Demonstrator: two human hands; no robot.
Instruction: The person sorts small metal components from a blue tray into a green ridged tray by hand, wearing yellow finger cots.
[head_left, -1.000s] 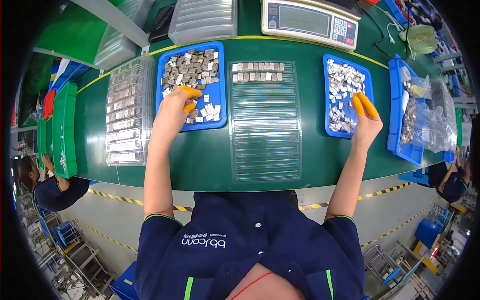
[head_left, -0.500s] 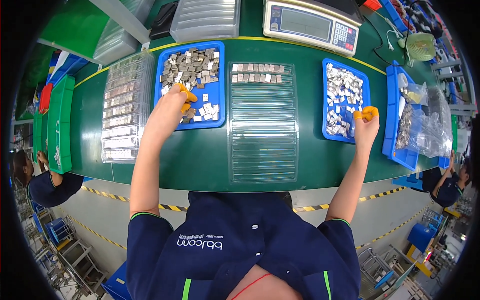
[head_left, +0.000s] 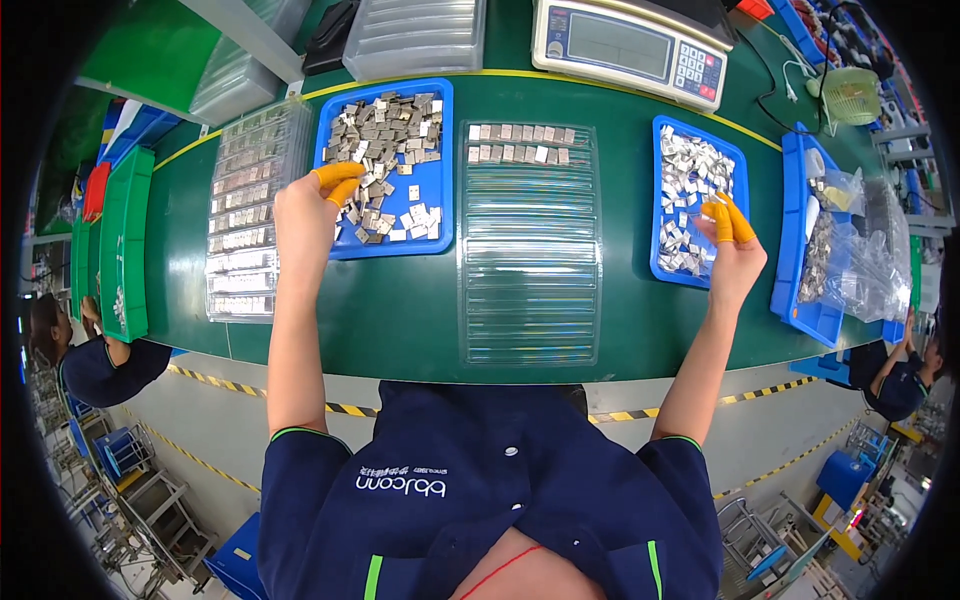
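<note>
Orange finger cots cover the thumb and forefinger of my left hand [head_left: 308, 215]. Its fingertips are closed in a pinch over the left blue tray [head_left: 447, 170], among many small silver metal connector shells [head_left: 385, 130]; whether a piece is between them I cannot make out. My right hand [head_left: 738, 262], also in orange finger cots, is over the right blue tray [head_left: 742, 165] of small white pieces [head_left: 690, 155]. Its thumb and forefinger seem to pinch one small white piece. Between the trays lies a clear ribbed plastic tray [head_left: 530, 300], with two rows of small parts [head_left: 520, 133] at its far end.
A stack of clear trays [head_left: 240, 200] with filled rows stands left, beside a green bin [head_left: 125, 250]. A digital scale [head_left: 630, 50] and stacked clear trays [head_left: 415, 40] sit at the back. A blue bin [head_left: 795, 250] with plastic bags is at the right. Other people work at both sides.
My left hand has shifted left and turned, its fingertips now pointing right over the metal shells. My right hand's fingers have extended from a curled pose to point farther into the white pieces.
</note>
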